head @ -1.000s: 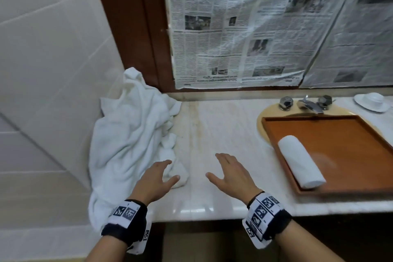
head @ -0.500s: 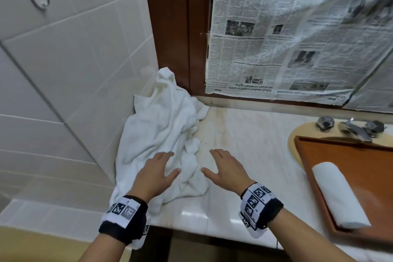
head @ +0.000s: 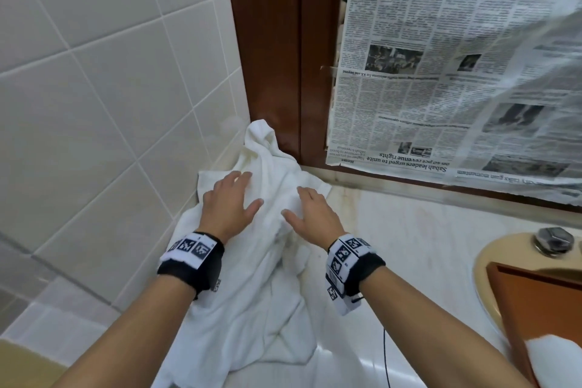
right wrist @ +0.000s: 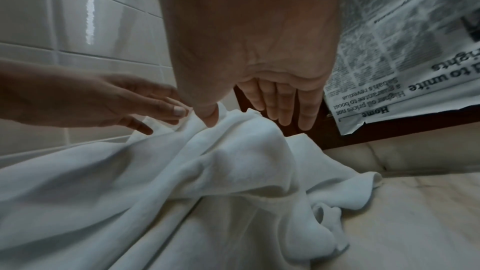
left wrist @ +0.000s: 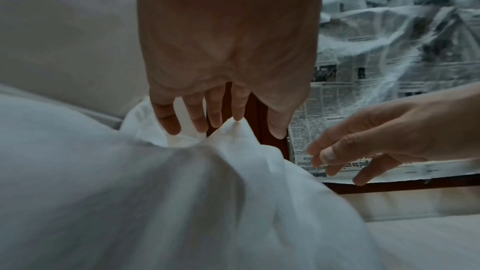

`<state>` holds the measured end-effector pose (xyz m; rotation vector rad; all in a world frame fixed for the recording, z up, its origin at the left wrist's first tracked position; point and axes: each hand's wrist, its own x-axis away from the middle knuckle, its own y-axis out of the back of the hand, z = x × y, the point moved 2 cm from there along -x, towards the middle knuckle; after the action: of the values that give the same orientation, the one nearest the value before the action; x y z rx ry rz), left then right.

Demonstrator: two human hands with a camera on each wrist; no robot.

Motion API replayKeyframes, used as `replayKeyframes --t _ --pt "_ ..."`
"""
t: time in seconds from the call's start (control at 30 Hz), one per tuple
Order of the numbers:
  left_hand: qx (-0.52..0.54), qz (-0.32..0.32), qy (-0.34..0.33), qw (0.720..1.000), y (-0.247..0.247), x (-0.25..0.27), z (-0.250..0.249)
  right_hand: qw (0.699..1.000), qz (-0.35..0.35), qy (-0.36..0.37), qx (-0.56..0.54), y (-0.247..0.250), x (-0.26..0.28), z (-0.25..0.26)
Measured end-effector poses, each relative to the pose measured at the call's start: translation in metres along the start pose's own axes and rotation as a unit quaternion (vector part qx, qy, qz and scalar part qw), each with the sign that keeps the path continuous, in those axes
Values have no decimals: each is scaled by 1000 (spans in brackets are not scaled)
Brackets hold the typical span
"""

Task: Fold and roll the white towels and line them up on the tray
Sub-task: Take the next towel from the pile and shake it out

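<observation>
A heap of crumpled white towels (head: 261, 302) lies in the left corner of the marble counter, against the tiled wall, and spills over the front edge. My left hand (head: 231, 195) hovers over the heap's upper part with fingers spread and straight; in the left wrist view its fingertips (left wrist: 200, 128) just reach the top fold of the towels (left wrist: 155, 192). My right hand (head: 307, 209) is flat over the heap's right side, fingers (right wrist: 283, 118) extended above the cloth (right wrist: 207, 171). A rolled white towel (head: 557, 359) lies on the brown tray (head: 535, 302) at the bottom right.
The tray sits over a beige sink (head: 482, 290) with a chrome tap handle (head: 554, 239). Newspaper (head: 441, 72) covers the mirror behind the counter, beside a dark wood frame (head: 267, 41). White tiles (head: 94, 104) close off the left side. Bare marble (head: 425, 246) lies between towels and sink.
Both hands have moved forward and left from the bare counter onto the towel heap. The view has swung left, so the tray is now mostly out of frame.
</observation>
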<state>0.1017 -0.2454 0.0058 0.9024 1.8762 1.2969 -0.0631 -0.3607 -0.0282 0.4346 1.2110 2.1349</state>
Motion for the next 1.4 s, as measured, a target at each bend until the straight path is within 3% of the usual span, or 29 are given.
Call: replayKeyframes --t 0.2,0.4,0.5,0.67,0.77,0.83,0.9,1.0,1.07,1.1,1.13,1.27,1.4 --pt "106 -6 51 993 -5 -31 0 996 13 -38 -83 -18 -50 -6" --pt "190 -25 93 977 15 17 3 971 14 -27 -237 -5 -22 -13" --pt "166 59 77 981 25 52 3 949 41 -5 -313 6 3 -24" --pt "80 246 48 965 33 78 1 899 70 -73 -426 -9 12 -29" --pt "28 354 20 935 30 87 -16 902 67 -92 -417 -15 5 -14" --pt "22 412 18 911 29 95 -24 913 84 -63 -395 -19 7 -6" --pt "57 386 38 920 33 96 -22 912 91 -29 -398 -20 17 -3" --pt "159 152 121 968 36 86 -11 894 101 -11 -437 -3 43 -2" --pt "228 2 156 961 34 77 -15 883 121 20 -454 7 62 -3" --pt "249 -31 161 955 31 71 -20 878 134 37 -457 11 71 -3" --pt "267 -34 167 949 28 64 -26 875 148 53 -458 13 81 -3" --pt "341 65 229 910 11 47 -38 883 185 64 -427 10 113 -8" --pt "424 168 138 879 0 65 -52 903 178 22 -390 3 137 -21"
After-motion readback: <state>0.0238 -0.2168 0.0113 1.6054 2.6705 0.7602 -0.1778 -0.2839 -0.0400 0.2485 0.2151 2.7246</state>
